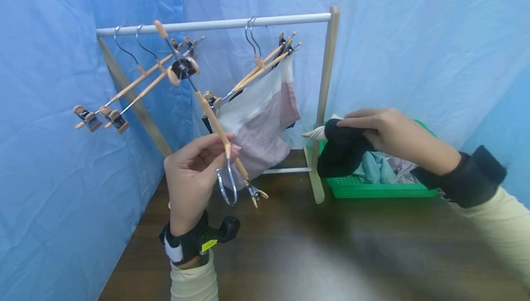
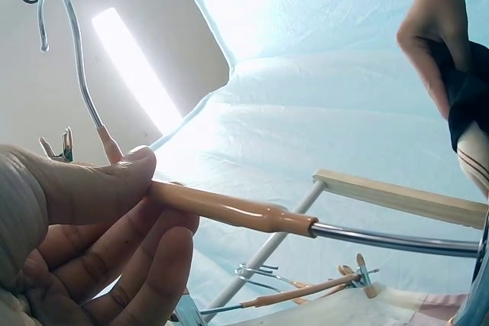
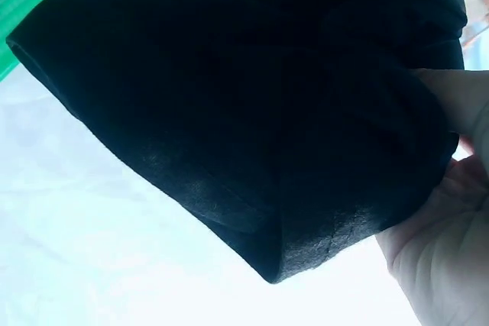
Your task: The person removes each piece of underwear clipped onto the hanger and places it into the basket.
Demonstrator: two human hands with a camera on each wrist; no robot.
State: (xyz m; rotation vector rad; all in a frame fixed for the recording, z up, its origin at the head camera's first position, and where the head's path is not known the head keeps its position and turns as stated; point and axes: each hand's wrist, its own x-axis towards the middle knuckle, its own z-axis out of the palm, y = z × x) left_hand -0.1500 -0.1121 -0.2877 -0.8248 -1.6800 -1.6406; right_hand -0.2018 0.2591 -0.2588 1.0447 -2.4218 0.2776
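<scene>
My left hand pinches a clip hanger near its middle, between thumb and fingers. The hanger is wood-coloured with metal rod ends; its hook points down in the head view, and a clip shows toward the upper end. On the right, my right hand grips a black cloth garment that hangs folded over. A whitish striped piece sticks out at its left side. In the right wrist view the black cloth covers most of the picture and hides some of the fingers.
Behind the hands stands a rack with a white bar and wooden legs. Two bare clip hangers hang at its left; a white and pink garment hangs clipped at its right. A green basket holds several cloths on the brown table.
</scene>
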